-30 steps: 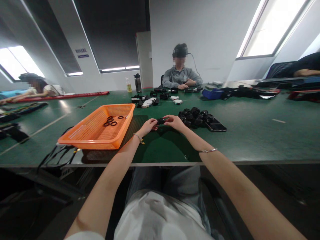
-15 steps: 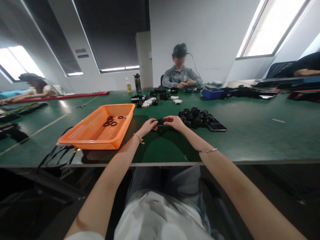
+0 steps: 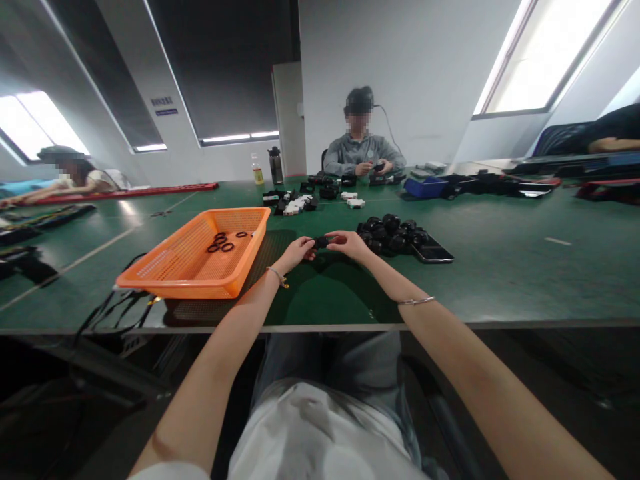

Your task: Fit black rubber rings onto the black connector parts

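Observation:
Between my two hands, just above the green table (image 3: 320,293), is a small black part (image 3: 321,243); its exact kind is too small to tell. My left hand (image 3: 300,251) pinches its left end. The fingers of my right hand (image 3: 347,244) close on its right end. Right beside my right hand lies a pile of round, glossy black pieces (image 3: 393,233). To the left of my left hand stands an orange plastic basket (image 3: 243,267) with several black rings (image 3: 220,241) on its bottom.
A dark smartphone (image 3: 434,251) lies against the pile's right side. Farther back are white and black parts (image 3: 295,203), a drink bottle (image 3: 257,170), a dark flask (image 3: 275,165) and a blue bin (image 3: 425,187). Across the table sits a person in grey (image 3: 361,153); black straps (image 3: 113,307) hang near the basket.
My hands stay in nearly the same place, still on the black part. The person across the table has raised their hands, now holding a small dark object.

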